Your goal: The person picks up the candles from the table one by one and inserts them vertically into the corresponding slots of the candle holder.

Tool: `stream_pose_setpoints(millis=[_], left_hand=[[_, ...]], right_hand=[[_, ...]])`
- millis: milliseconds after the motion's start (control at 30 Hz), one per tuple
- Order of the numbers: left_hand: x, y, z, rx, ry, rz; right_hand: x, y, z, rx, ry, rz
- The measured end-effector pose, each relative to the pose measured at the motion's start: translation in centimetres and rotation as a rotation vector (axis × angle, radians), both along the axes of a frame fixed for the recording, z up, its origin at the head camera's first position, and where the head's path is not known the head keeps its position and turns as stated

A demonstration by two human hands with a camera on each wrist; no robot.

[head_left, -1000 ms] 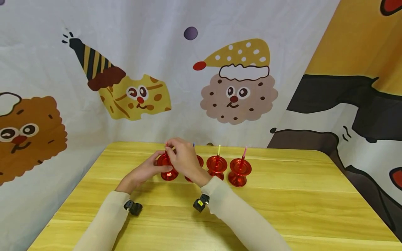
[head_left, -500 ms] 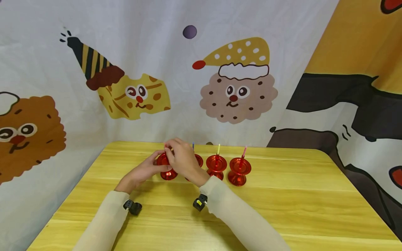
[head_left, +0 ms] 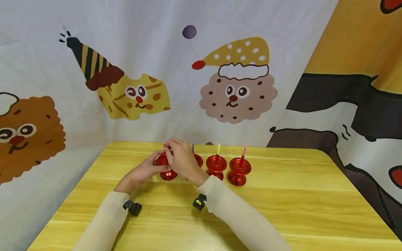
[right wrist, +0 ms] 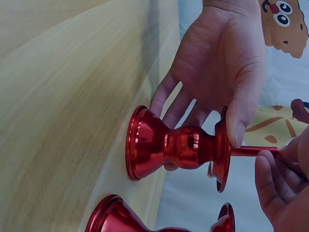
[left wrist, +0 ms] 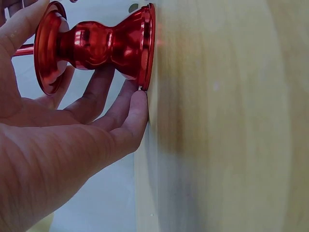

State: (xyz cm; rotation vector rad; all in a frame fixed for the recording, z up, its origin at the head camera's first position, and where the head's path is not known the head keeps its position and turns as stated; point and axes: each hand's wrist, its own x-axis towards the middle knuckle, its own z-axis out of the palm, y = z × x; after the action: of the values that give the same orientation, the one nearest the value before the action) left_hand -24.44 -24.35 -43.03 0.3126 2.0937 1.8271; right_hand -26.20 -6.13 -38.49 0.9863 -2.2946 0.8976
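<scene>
A shiny red metal candle holder (head_left: 168,175) stands upright on the table at the left end of a row. My left hand (head_left: 142,174) grips it, thumb on the upper dish and fingers around the waist and base, as the left wrist view shows. At the top of the holder's thin red tube (right wrist: 248,151), the fingers of my right hand (head_left: 183,160) pinch a thin candle (head_left: 164,145). Only its reddish tip shows in the head view; the fingers hide most of it.
Three more red holders stand to the right, bearing a blue candle (head_left: 193,146), a yellow candle (head_left: 218,149) and a pink candle (head_left: 244,151). My right hand partly covers the nearest holder (head_left: 199,160). Behind the wooden table (head_left: 298,195) hangs a cartoon-printed cloth (head_left: 176,129).
Both hands stay at the leftmost holder, with barely any movement. The whole head view has shifted very slightly.
</scene>
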Motion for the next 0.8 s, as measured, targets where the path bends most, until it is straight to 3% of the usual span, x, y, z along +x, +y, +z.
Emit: stream_pose_setpoints(millis=[400,800], left_hand=[[0.05,0.30,0.30,0.017,0.027,-0.047],[0.16,-0.02,-0.23,-0.018,0.001,0.003]], right_hand=[[0.02,0.39,0.28,0.015,0.007,-0.007],[0.94,0.49,0.14,0.039,-0.013,-0.022]])
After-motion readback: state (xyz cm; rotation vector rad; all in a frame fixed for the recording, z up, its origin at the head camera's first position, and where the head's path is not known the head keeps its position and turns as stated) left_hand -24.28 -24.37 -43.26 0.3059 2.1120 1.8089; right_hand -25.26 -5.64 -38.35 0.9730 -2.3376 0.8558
